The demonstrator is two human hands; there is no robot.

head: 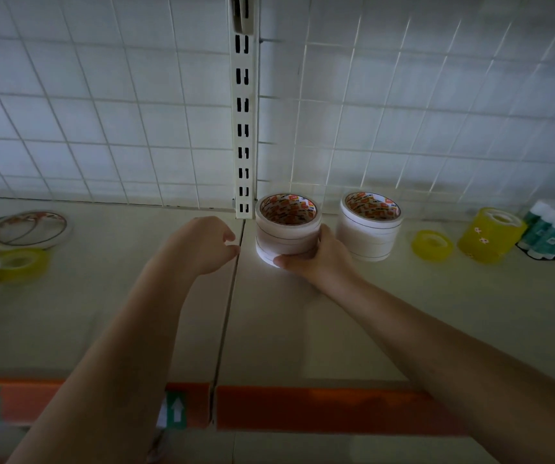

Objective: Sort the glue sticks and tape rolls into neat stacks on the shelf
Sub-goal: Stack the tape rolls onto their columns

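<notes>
**A:** Risk check? Right hand point(316, 259) wraps the white tape stack point(287, 226) at the shelf point(302, 329) back; left hand point(207, 244) loose, empty.

**B:** Bottom roll's offset, so a shove could topple it.

white tape stacks point(287, 229), orange-printed cores; yellow tape rolls point(431, 245); teal glue sticks point(550, 231), white caps; orange shelf edge point(319, 408).

I count two stacks of white tape: one point(287, 226) gripped by my right hand point(316, 254), the other point(369, 226) just right of that hand. Further right sit one loose yellow roll point(432, 245) and one yellow stack point(490, 234). Left of my left hand point(202, 244) lie two thin white rolls point(31, 227) and roughly three yellow rolls point(18, 264), blurred. The glue sticks point(552, 231) far right are too bunched to count.
</notes>
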